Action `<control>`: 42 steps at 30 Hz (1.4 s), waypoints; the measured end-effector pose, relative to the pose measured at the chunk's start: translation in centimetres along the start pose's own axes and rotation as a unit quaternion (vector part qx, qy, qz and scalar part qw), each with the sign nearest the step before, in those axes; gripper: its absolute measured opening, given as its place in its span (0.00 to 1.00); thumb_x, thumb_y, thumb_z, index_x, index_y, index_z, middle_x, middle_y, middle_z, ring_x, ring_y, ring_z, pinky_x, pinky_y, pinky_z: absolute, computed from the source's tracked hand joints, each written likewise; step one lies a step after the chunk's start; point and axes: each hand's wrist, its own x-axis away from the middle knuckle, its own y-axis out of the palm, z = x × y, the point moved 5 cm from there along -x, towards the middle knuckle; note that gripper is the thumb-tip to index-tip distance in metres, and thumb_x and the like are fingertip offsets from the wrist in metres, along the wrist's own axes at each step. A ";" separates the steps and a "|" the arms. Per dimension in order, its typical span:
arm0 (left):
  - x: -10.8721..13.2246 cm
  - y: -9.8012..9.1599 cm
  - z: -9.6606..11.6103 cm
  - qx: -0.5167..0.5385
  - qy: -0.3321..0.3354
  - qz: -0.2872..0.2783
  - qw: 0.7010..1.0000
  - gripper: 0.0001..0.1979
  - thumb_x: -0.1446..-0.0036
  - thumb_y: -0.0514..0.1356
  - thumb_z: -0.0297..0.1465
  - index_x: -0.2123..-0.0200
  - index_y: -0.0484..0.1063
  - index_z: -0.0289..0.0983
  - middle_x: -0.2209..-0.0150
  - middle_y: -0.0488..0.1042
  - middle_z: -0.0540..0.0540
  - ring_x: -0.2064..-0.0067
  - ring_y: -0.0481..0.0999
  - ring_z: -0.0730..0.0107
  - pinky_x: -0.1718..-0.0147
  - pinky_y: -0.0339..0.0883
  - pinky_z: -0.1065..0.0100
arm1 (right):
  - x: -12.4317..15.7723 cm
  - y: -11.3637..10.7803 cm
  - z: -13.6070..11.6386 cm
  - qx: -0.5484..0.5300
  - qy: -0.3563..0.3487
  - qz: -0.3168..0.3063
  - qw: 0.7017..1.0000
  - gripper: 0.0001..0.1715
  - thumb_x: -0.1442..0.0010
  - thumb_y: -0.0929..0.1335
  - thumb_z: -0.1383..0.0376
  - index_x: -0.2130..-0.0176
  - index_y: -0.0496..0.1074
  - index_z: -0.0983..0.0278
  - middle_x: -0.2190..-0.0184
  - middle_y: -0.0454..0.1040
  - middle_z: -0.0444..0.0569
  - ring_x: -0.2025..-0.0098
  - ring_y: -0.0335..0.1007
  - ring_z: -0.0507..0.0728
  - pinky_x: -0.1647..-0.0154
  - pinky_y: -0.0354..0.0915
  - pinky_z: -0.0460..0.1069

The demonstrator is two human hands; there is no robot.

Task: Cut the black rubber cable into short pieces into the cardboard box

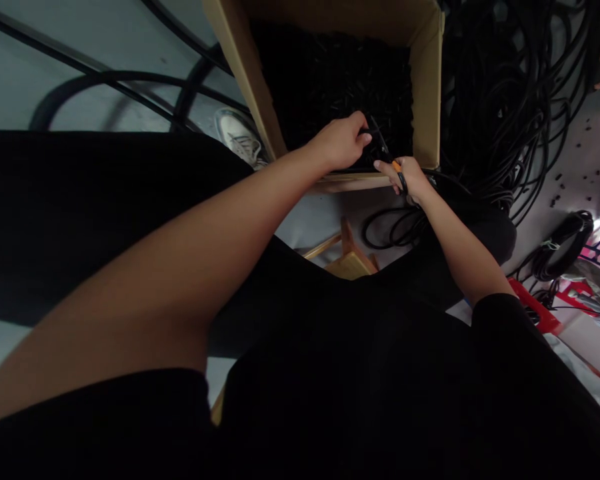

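Over a cardboard box [427,100] my left hand [337,141] is closed on a short length of black cable [365,133]. My right hand [405,179] grips a pair of scissors [393,160] with orange and black handles, their dark blades [379,137] pointing up toward the cable. The two hands are close together above the box's near edge. The box is heaped with small black cable pieces [330,80]. A black cable [395,230] runs from below my right hand and loops down outside the box.
A large tangled heap of black cable [500,100] lies right of the box, with small black bits [580,173] scattered on the floor beyond it. A white sneaker [240,137], a wooden stool [350,260], a coil of cable [563,247] and a red crate [535,307] surround me.
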 end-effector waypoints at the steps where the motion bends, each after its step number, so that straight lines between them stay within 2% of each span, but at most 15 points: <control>1: 0.0 0.0 0.0 0.000 -0.003 0.004 1.000 0.26 0.13 0.59 0.49 0.22 0.80 0.48 0.41 0.93 0.36 0.26 0.85 0.32 0.29 0.77 0.46 | 0.0 0.0 0.1 0.010 -0.004 0.008 1.000 0.39 0.25 0.87 0.38 0.63 0.66 0.53 0.79 0.64 0.37 0.75 0.67 0.55 0.73 0.71 0.50; 5: -0.2 0.0 -0.3 -0.002 -0.008 0.013 1.000 0.28 0.15 0.62 0.46 0.20 0.79 0.46 0.39 0.92 0.34 0.25 0.84 0.31 0.28 0.77 0.44 | 0.3 0.9 -0.2 0.025 -0.019 -0.014 0.999 0.32 0.21 0.83 0.44 0.64 0.70 0.55 0.72 0.78 0.45 0.64 0.81 0.59 0.57 0.81 0.52; 8: -0.4 0.0 -0.3 -0.011 -0.008 0.007 1.000 0.28 0.17 0.66 0.47 0.22 0.80 0.43 0.34 0.90 0.33 0.23 0.84 0.32 0.25 0.76 0.46 | 0.8 1.2 -0.6 0.034 -0.014 -0.026 0.999 0.27 0.23 0.84 0.48 0.62 0.72 0.55 0.68 0.83 0.46 0.59 0.84 0.60 0.52 0.81 0.51; 11: -0.2 0.0 0.1 -0.019 0.001 -0.005 1.000 0.30 0.22 0.69 0.50 0.25 0.82 0.43 0.31 0.89 0.33 0.22 0.83 0.32 0.25 0.74 0.46 | 0.9 1.0 -0.7 0.038 -0.016 -0.010 0.999 0.29 0.26 0.87 0.48 0.60 0.71 0.54 0.69 0.80 0.44 0.61 0.81 0.59 0.57 0.79 0.50; 14: 0.1 -0.2 0.4 -0.009 -0.001 -0.005 1.000 0.37 0.26 0.69 0.58 0.24 0.83 0.45 0.35 0.92 0.37 0.20 0.80 0.32 0.23 0.72 0.43 | 0.5 0.8 -0.4 0.020 -0.020 0.003 1.000 0.33 0.24 0.87 0.45 0.61 0.69 0.55 0.71 0.73 0.40 0.68 0.74 0.56 0.63 0.75 0.49; 17: 0.5 -0.5 0.4 0.000 -0.015 0.002 1.000 0.44 0.26 0.59 0.68 0.21 0.80 0.48 0.41 0.94 0.43 0.18 0.75 0.37 0.20 0.65 0.41 | 0.0 0.3 -0.2 -0.020 -0.024 0.030 0.999 0.33 0.20 0.84 0.44 0.62 0.68 0.55 0.72 0.70 0.39 0.71 0.68 0.53 0.68 0.71 0.48; 19: 0.7 -0.6 0.4 -0.003 -0.022 0.005 1.000 0.47 0.23 0.51 0.71 0.18 0.77 0.49 0.43 0.95 0.46 0.18 0.75 0.40 0.20 0.63 0.42 | -0.1 0.0 -0.5 -0.040 -0.023 0.047 0.998 0.33 0.19 0.84 0.44 0.62 0.68 0.55 0.72 0.70 0.39 0.71 0.68 0.54 0.68 0.71 0.47; 22: 0.8 -0.7 0.3 -0.021 -0.017 -0.004 1.000 0.45 0.16 0.44 0.67 0.15 0.72 0.48 0.43 0.95 0.48 0.20 0.75 0.45 0.22 0.63 0.43 | 0.3 -0.3 -1.3 -0.044 -0.010 0.056 0.997 0.32 0.21 0.85 0.45 0.59 0.68 0.54 0.71 0.71 0.38 0.69 0.72 0.55 0.68 0.72 0.47; 24: 0.8 -0.6 0.3 -0.030 -0.005 -0.014 0.999 0.42 0.13 0.43 0.64 0.17 0.74 0.47 0.44 0.94 0.48 0.20 0.75 0.45 0.23 0.64 0.44 | 0.9 -0.3 -2.0 -0.034 -0.003 0.050 0.998 0.32 0.23 0.87 0.46 0.59 0.68 0.54 0.70 0.73 0.39 0.66 0.75 0.55 0.67 0.72 0.46; 28: 0.7 -0.5 0.4 -0.018 0.016 -0.008 1.000 0.32 0.14 0.55 0.58 0.22 0.82 0.51 0.41 0.94 0.42 0.20 0.77 0.35 0.28 0.71 0.44 | 1.7 -0.4 -3.0 -0.002 -0.003 0.044 0.999 0.31 0.26 0.88 0.48 0.59 0.69 0.55 0.67 0.76 0.41 0.62 0.78 0.55 0.65 0.72 0.46; 31: 0.6 -0.2 0.4 -0.020 0.027 -0.010 0.999 0.28 0.17 0.62 0.49 0.21 0.82 0.52 0.37 0.93 0.38 0.21 0.81 0.31 0.29 0.74 0.44 | 1.6 -0.6 -3.1 0.003 -0.011 0.040 0.999 0.31 0.27 0.88 0.48 0.58 0.70 0.56 0.66 0.77 0.42 0.60 0.80 0.56 0.63 0.73 0.46; 38: 0.3 -0.1 -0.1 -0.019 0.026 -0.017 0.999 0.29 0.16 0.64 0.47 0.19 0.79 0.51 0.30 0.90 0.36 0.21 0.82 0.29 0.27 0.76 0.46 | 1.1 -1.3 -2.8 -0.005 -0.021 0.038 0.999 0.32 0.27 0.89 0.43 0.58 0.73 0.56 0.67 0.77 0.43 0.59 0.80 0.57 0.59 0.75 0.48; 42: 0.6 -0.4 0.2 -0.030 0.027 -0.018 0.999 0.28 0.17 0.64 0.44 0.20 0.81 0.51 0.29 0.90 0.37 0.20 0.81 0.30 0.26 0.76 0.46 | 1.7 -1.6 -3.4 0.017 -0.012 0.020 1.000 0.32 0.26 0.89 0.45 0.59 0.71 0.56 0.69 0.76 0.42 0.61 0.77 0.56 0.61 0.73 0.47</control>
